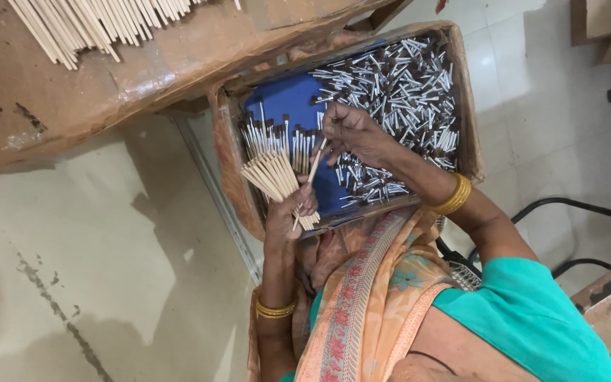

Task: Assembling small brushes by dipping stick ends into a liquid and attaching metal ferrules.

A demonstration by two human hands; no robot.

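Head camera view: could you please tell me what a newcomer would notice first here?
Probably the blue-lined cardboard tray at centre, heaped on its right with dark-tipped pale sticks. Over it, the left hand grips a fan of plain bamboo sticks, while the right hand pinches one stick. More bare sticks lie top left.

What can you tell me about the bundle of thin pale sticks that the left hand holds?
The bundle of sticks is a fan of thin, straight, pale rods that look like wood or bamboo. The left hand grips them at one end, so the other ends spread up and to the left over the near edge of the cardboard tray. The ends that show are bare, with no dark tips. The right hand pinches one single stick beside the bundle, slanting down toward the left hand.
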